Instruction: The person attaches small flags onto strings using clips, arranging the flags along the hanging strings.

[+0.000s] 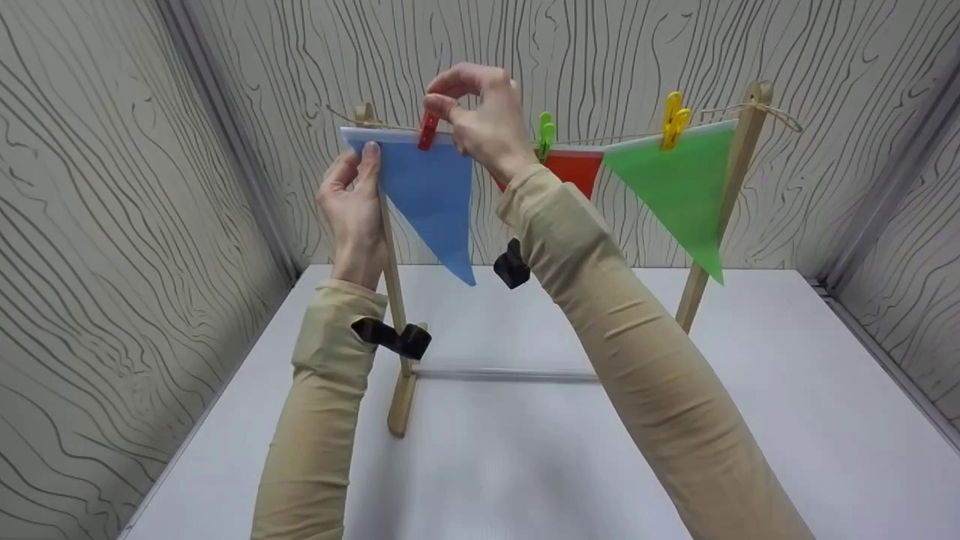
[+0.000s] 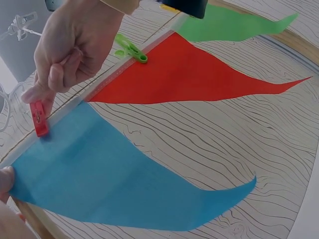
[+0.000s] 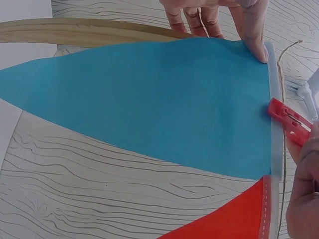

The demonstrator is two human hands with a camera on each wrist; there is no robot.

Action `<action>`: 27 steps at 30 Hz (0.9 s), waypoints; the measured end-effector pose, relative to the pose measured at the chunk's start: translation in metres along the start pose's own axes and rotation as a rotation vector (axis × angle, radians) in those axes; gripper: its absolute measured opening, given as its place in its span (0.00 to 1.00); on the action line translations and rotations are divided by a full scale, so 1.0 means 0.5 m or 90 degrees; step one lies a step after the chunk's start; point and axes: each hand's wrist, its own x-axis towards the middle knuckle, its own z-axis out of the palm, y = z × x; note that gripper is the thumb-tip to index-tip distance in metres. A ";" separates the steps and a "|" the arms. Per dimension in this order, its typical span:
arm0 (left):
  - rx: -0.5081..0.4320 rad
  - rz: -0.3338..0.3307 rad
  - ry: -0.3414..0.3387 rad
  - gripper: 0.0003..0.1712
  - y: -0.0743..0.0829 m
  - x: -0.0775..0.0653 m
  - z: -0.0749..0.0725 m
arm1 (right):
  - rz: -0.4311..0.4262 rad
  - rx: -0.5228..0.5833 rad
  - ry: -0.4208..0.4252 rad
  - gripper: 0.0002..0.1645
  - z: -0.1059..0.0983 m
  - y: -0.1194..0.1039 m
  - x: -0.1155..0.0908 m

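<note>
A blue pennant (image 1: 431, 195) with a white top band hangs at the left end of a twine line (image 1: 592, 140). My left hand (image 1: 352, 210) pinches its upper left corner, thumb in front and fingers behind. Between thumb and fingertips, my right hand (image 1: 487, 120) holds a red clothespin (image 1: 427, 133) at its upper end. The right wrist view shows that clothespin (image 3: 290, 122) with its lower tip over the pennant's white band, across the twine. Partly hidden behind my right wrist is a red pennant (image 1: 574, 169), seen whole in the left wrist view.
A green clothespin (image 1: 546, 136) sits on the red pennant's top edge. Yellow clothespins (image 1: 675, 124) are on a green pennant (image 1: 686, 180) at the right. Wooden posts, left (image 1: 394, 300) and right (image 1: 742, 157), carry the twine above a white table (image 1: 480, 457). Patterned walls stand behind.
</note>
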 end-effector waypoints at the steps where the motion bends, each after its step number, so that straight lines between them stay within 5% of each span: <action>1: -0.002 0.000 0.000 0.17 0.000 0.000 0.000 | 0.005 0.005 -0.005 0.10 -0.001 0.000 0.000; 27: -0.014 -0.009 0.003 0.19 0.000 -0.001 -0.002 | 0.023 0.030 -0.052 0.22 -0.013 0.013 -0.007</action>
